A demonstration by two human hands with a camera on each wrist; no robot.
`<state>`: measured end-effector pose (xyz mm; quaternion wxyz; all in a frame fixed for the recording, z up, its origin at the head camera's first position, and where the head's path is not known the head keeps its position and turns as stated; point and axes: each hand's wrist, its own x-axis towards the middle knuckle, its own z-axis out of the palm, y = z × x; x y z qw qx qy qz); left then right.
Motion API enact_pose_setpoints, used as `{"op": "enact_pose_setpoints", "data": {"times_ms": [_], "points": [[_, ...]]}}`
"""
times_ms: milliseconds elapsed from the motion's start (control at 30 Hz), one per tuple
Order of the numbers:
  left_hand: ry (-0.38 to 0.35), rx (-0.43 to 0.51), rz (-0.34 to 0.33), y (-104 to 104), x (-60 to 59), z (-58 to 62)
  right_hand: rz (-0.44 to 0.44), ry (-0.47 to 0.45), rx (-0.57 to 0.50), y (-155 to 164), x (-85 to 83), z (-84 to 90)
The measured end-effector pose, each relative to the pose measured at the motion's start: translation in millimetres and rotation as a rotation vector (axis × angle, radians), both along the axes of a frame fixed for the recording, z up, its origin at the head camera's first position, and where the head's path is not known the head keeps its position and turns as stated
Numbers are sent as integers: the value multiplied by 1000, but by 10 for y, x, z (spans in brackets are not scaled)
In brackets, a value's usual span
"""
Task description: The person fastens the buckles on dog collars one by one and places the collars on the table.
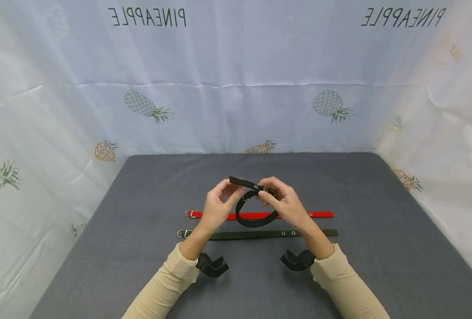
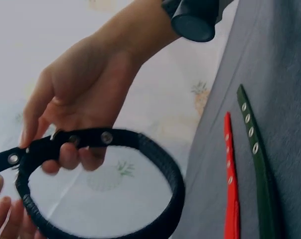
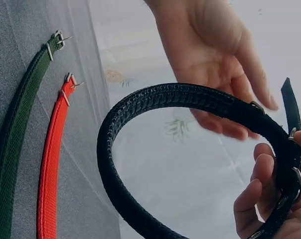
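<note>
Black collar point(image 1: 256, 223) looped, pinched by right hand point(image 1: 285, 203)

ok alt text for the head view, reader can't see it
Right hand holding a looped black collar, left hand close beside it, above a gray table. Red collar and green collar lie stretched out beneath; pineapple-print cloth behind.

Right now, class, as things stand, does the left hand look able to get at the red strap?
Probably yes: the left hand seems not to grip the black strap, and the red strap lies below on the table, its buckle end uncovered.
</note>
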<state>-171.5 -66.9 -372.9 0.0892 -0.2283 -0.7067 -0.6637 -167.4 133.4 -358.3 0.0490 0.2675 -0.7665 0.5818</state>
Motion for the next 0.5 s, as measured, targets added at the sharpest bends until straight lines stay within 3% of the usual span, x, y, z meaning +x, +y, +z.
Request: {"op": "enact_pose_setpoints", "data": {"times_ms": [233, 500], "points": [[-128, 43, -95, 83, 37, -21, 7, 19, -5, -16, 24, -9], [-213, 70, -108, 128, 56, -13, -4, 38, -6, -29, 18, -30]]}}
